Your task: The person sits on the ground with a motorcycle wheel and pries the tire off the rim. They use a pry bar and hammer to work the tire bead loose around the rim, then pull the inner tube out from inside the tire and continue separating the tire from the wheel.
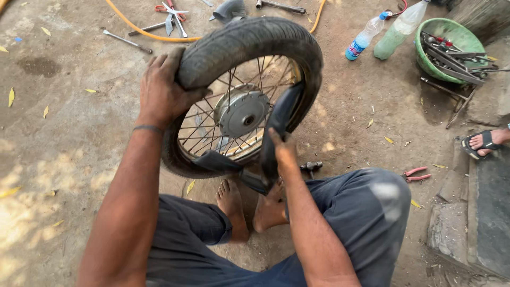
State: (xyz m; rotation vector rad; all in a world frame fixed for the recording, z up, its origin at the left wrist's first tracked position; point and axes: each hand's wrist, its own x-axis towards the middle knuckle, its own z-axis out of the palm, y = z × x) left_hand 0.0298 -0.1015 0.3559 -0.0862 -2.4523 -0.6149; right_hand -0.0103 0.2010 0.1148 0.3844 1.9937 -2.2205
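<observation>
Seated on the dirt floor point(69, 154) with bare feet point(249, 204) tucked under the wheel point(241, 106), which stands upright, tilted a little, just ahead of the knees. Right hand point(283, 151) closed around the black inner tube point(276, 127), gripping it where it loops out of the near side of the rim; a long length of that tube already hanging free across the spokes and down toward the feet, the rest seemingly tucked inside the tyre point(249, 40), so by the look of it partly pulled out, partly not. Left hand point(164, 90) spread wide and pressed over the tyre's upper left shoulder, fingers curled onto the tread, steadying it. Silver hub point(241, 112) and spokes bare in the middle. Just beside the right knee, a small dark tool point(311, 167) and red-handled pliers point(417, 174). Further right, another person's sandalled foot point(481, 142) on a stone step. Beyond the wheel, an orange hose point(138, 29), scissors and spanners point(170, 16), two plastic bottles point(382, 32), and a green basin point(449, 32) full of metal tools, all well apart from the hands
</observation>
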